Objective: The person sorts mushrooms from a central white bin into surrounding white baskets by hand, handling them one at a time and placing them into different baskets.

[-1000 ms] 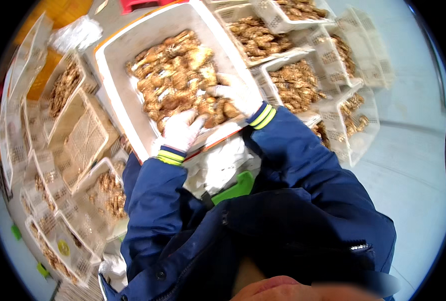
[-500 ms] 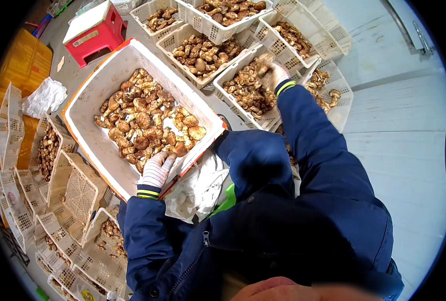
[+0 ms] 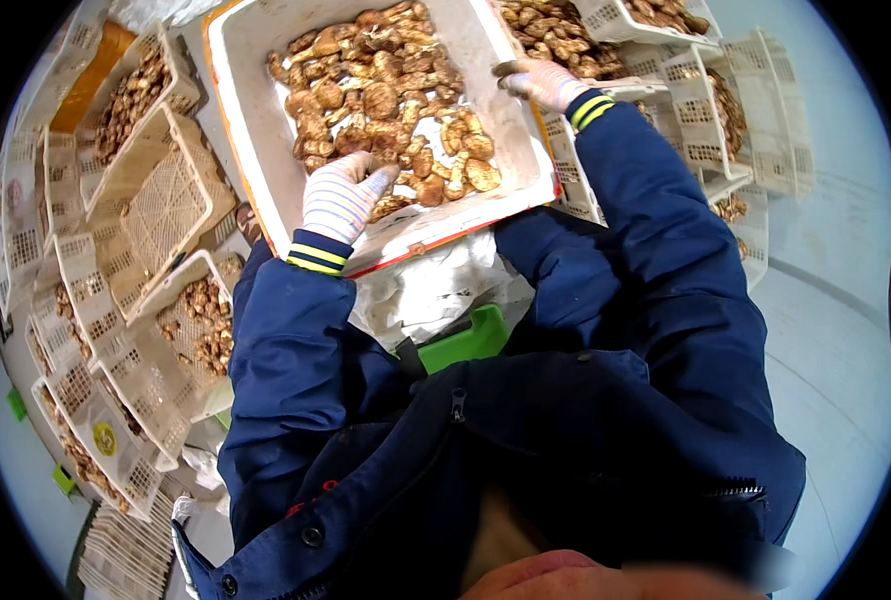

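A white foam box [image 3: 240, 100] with an orange outer edge holds brown mushrooms [image 3: 380, 100] in front of me. Inside its near left corner is my left hand [image 3: 340, 195], in a striped glove, with the fingers bent down over the nearest mushrooms; what lies under the fingertips is hidden. My right hand [image 3: 545, 82], gloved too, is over the box's right wall. Its dirt-darkened fingers are drawn together toward the inside of the box, and what they hold, if anything, cannot be made out. Beyond that hand stands a crate of mushrooms [image 3: 565, 38].
More white plastic crates [image 3: 690, 105] with mushrooms stand at the upper right, beside a pale wall [image 3: 835, 330]. Stacked crates [image 3: 165, 200] fill the left side, some holding mushrooms. White plastic sheeting [image 3: 430, 285] and a green object [image 3: 465, 340] lie between my legs.
My right hand has moved left from a mushroom crate to the foam box's right wall. My left hand reaches further in over the mushrooms. The view has shifted, so the box appears higher.
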`<state>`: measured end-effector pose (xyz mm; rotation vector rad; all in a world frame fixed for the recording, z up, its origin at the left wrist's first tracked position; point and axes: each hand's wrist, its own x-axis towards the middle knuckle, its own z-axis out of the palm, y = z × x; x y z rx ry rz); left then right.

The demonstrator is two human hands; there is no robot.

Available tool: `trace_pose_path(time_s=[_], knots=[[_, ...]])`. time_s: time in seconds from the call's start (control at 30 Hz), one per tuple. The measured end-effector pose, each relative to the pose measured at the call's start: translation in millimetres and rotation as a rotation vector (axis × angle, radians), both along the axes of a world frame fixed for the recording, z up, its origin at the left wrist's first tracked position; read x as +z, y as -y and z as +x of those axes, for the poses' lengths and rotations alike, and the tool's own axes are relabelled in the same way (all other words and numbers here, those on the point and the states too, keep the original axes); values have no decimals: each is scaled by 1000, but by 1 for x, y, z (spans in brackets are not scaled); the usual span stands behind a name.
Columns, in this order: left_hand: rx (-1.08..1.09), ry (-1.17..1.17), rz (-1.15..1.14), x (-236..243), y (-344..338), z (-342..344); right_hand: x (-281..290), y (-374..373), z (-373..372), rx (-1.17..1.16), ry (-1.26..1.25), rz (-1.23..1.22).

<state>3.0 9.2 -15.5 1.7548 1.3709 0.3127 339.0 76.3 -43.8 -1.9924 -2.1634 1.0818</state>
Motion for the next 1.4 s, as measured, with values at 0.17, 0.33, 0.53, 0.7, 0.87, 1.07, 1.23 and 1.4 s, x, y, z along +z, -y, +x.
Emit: trace_pose_path(time_s=[0.17,0.33,0.53,0.7,0.87,1.07,1.23,1.4], knots=[[-65,154,162,10,23,-15,-55,-44,-97,-20,457,-135],[-328,172,-63,24,45,-12,-162,-47,-93,-40,384,-352],[-339,159,-139,38,39,-32,-188,-35,-89,-266,255,-269],[-334,163,-188,42,26,-27,-214,-42,-70,-276,224,-311],[-288,143,-220,38,28,-27,-179,-32,-116,15,406,-258],[-304,155,-160,33,28,-25,-192,-44,-129,69,506,-308],[-317,147,-195,40,26,-26,-186,-44,-116,219,400,-323],[-187,190,-91,20,33,-25,-121,-50,-103,149,314,-268]])
